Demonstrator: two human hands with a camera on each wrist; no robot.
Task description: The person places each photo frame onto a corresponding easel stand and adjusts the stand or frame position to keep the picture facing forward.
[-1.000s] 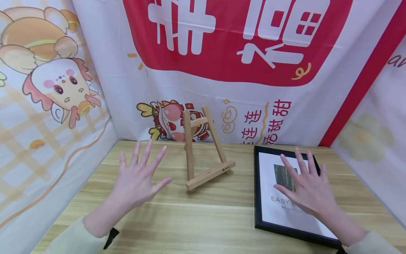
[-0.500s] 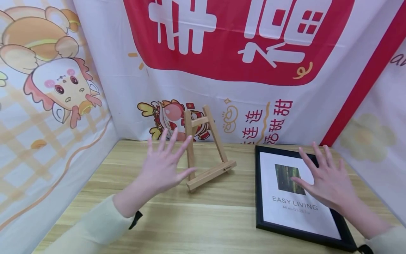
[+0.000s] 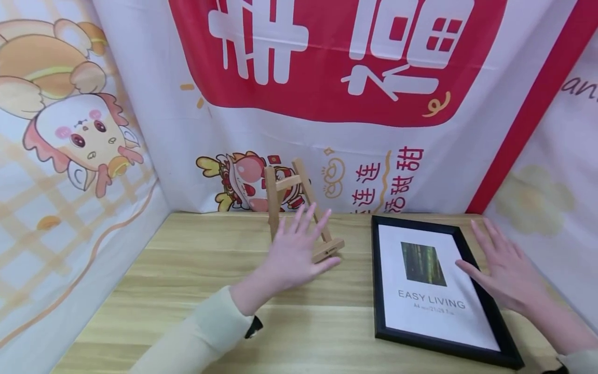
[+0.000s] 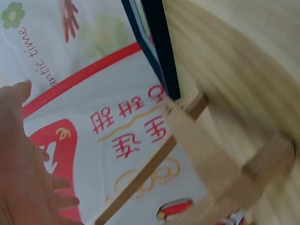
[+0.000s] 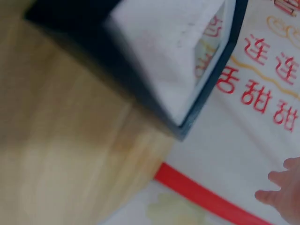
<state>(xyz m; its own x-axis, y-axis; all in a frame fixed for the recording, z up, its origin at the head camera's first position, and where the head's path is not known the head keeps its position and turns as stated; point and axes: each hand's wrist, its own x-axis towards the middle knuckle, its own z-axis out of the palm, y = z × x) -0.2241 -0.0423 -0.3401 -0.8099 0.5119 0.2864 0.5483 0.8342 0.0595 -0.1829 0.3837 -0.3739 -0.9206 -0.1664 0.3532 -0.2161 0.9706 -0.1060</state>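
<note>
A small wooden easel [image 3: 272,200] stands toward the back of the table, partly hidden in the head view by my left hand [image 3: 294,254]. That hand hovers in front of it, fingers spread, holding nothing. On the right lies a black picture frame [image 3: 379,291] with a white sheet, a small forest picture and the words EASY LIVING. My right hand [image 3: 509,270] is held over its right edge, fingers straight and nothing in them. In the left wrist view the easel [image 4: 201,145] is close below the hand. The right wrist view has the frame [image 5: 183,126] and a few fingertips.
The wood-grain table [image 3: 187,291] meets a white cloth backdrop [image 3: 345,135] with red lettering at the back. Printed cloth walls stand on the left [image 3: 56,208] and right [image 3: 556,171].
My left hand has moved right, from beside the easel to in front of it. My right hand has shifted right, from over the picture to the frame's right edge. Easel and frame stay put.
</note>
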